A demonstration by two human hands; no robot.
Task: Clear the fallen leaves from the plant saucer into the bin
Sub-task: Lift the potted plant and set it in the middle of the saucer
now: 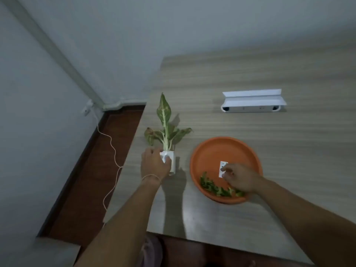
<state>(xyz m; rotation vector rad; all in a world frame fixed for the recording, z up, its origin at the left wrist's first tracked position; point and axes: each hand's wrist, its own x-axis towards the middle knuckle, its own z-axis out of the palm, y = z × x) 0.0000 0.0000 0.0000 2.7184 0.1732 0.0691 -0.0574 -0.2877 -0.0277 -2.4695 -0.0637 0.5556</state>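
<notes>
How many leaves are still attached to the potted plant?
3 that I can make out on the plant: one tall upright leaf, one drooping left, one reaching right. Smaller ones near the stem may be hidden.

orange saucer (212,149), green leaves (210,186), white pot (172,160)

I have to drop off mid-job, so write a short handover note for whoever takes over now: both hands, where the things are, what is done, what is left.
Left hand: wrapped around the white pot of the plant, which stands on the table left of the saucer.
Right hand: inside the orange saucer, fingers at a small white tag; whether it grips anything cannot be told.
Leaves: lying along the saucer's near edge.
Done: pot is off the saucer.
Left: gather the leaves and bin them. No bin is in view. A white folded object lies farther back.
</notes>
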